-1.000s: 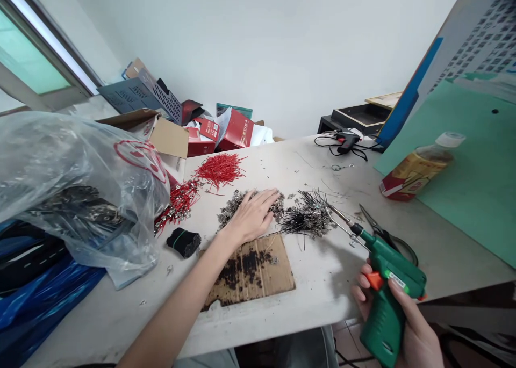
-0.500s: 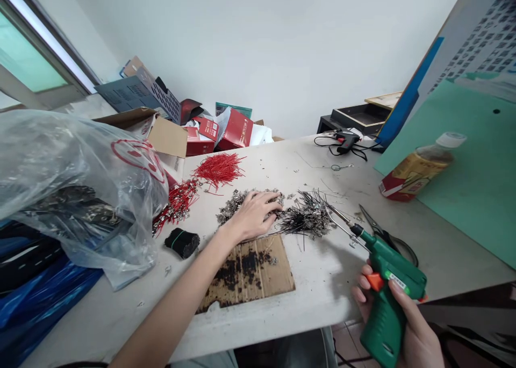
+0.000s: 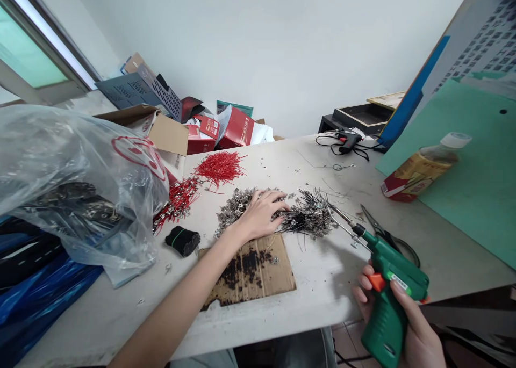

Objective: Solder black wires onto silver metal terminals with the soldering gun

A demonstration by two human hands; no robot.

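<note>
My left hand (image 3: 264, 212) lies palm down over a heap of small silvery metal parts (image 3: 231, 207), its fingers apart and bent, with no held thing visible. The fingertips are close to a bundle of short black wires with metal ends (image 3: 308, 217). Wrapped round the handle of a green soldering gun (image 3: 397, 271) with an orange trigger is my right hand (image 3: 419, 325). The gun's metal tip points up and left, near the right side of the black wire bundle. A scorched cardboard piece (image 3: 278, 276) lies partly under my left forearm.
Left of the heap are a banded black wire bundle (image 3: 183, 241), red wires (image 3: 221, 166) and a clear plastic bag (image 3: 133, 212). Scissors (image 3: 389, 236) lie behind the soldering gun. A bottle (image 3: 423, 169) and another corded tool (image 3: 350, 141) are farther right.
My left hand has shifted slightly right across the metal parts, towards the black wires. My right hand keeps its hold on the soldering gun, and the view has shifted a little.
</note>
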